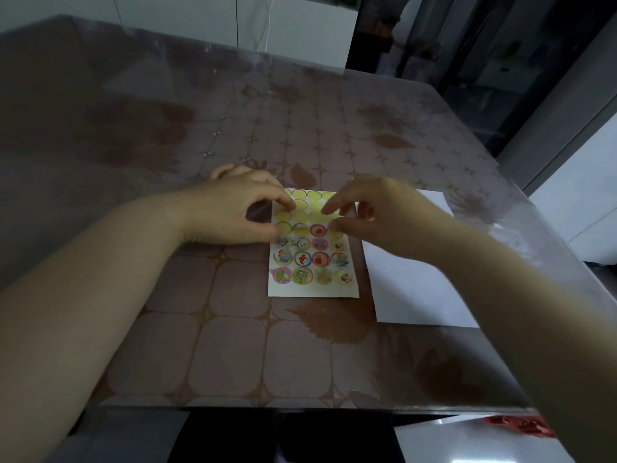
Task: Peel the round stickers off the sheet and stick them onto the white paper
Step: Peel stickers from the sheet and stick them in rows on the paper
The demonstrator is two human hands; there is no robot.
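Pinning the sticker sheet (314, 289) flat with bent fingertips (289, 206), the left hand (233, 212) steadied it; the blurred right hand (377, 212), thumb and forefinger slightly parted, grip unclear, needed to lift a round sticker (317, 230) slowly by its rim toward the white paper (417, 295) alongside.

Dim, flat indoor shot, low contrast all over. We see soft light from the far side, leaving a pale sheen on the glossy desk (300, 128) at its far and right edges. The right hand (384, 212) is motion-blurred, the left hand (233, 215) sharper. Soft shadows lie under both on the sticker sheet (314, 289). The white paper (417, 295) is the brightest patch. Wide-angle distortion bends the desk edges, and the corners go dark and soft.
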